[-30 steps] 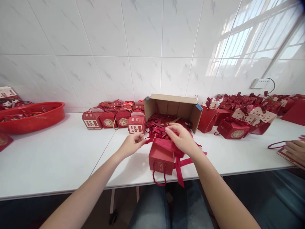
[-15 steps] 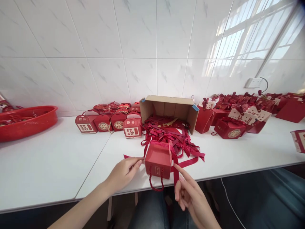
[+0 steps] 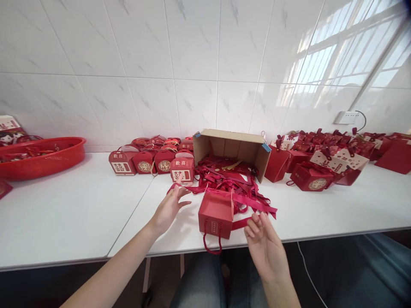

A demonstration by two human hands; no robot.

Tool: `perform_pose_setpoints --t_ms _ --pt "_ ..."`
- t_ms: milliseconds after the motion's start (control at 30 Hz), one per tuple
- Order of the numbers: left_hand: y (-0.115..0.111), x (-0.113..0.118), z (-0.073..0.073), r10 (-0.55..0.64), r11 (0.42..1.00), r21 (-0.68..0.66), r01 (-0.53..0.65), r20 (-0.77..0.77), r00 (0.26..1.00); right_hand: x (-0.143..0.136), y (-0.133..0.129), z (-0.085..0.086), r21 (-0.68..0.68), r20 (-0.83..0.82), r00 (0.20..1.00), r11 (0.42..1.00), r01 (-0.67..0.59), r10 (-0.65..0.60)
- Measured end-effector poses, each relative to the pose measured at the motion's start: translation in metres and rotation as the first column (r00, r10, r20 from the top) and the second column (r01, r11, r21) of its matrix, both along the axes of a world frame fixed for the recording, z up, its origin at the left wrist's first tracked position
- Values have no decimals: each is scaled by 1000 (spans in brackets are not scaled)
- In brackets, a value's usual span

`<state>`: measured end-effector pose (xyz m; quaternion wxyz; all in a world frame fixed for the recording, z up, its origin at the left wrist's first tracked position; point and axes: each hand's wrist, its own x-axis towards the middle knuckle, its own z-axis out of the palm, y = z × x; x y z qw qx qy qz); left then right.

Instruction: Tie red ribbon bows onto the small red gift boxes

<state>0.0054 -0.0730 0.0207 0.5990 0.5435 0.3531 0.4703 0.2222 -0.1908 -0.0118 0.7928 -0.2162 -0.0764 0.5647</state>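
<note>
A small red gift box [image 3: 215,214] stands near the table's front edge, its dark red cord handle hanging over the edge. Red ribbon [image 3: 253,202] runs across its top and out to both sides. Left of the box, my left hand [image 3: 170,207] is raised with fingers apart, its fingertips beside the ribbon's left end; nothing is gripped in it. My right hand [image 3: 265,239] is right of the box, fingers curled near the end of a lower ribbon strip; whether they pinch it is unclear.
Behind the box, an open cardboard carton [image 3: 233,136] spills a heap of red ribbons [image 3: 224,175]. Finished-looking red boxes [image 3: 122,163] stand at the left, more red boxes [image 3: 313,176] at the right. A red basin [image 3: 48,164] is at the far left.
My left hand has moved up and away from the box, its fingers spreading. My right hand has shifted right and up. The ribbon now stretches outward over the box. The view has turned slightly left.
</note>
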Motion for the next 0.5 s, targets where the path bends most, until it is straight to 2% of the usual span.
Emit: perform_pose_setpoints --t_ms 67,167,300,500 --pt "-3 1 9 27 999 33 -29 60 998 6 5 6 -16 58 995 997 81 -80" --pt "-5 1 22 122 985 109 -134 109 986 18 13 16 1 194 965 983 181 -178" --pt "-6 -2 35 122 984 114 -137 127 984 35 21 29 59 345 907 970 235 -240" --pt "-4 0 44 268 959 42 -279 170 948 45 26 44 20 287 916 957 288 -281"
